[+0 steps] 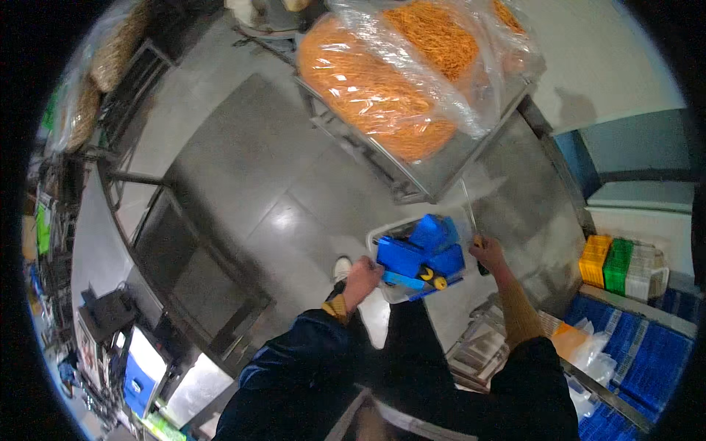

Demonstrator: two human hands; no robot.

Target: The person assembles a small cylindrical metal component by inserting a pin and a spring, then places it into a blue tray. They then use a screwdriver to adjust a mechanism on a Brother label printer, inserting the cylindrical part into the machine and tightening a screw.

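Observation:
My left hand is closed on the left rim of a whitish plastic bin, held in front of my legs. Inside the bin lie several blue blocky pieces and a yellow-and-black item whose kind I cannot make out. To the right of the bin, my right hand grips what looks like a long screwdriver. Its thin shaft points away from me, and the dark end of its handle shows below my fingers.
Ahead stands a metal-framed cart bearing clear bags of orange strands. Yellow, green and white bins sit at right, above stacked blue boxes. A grey table and a monitor are at left.

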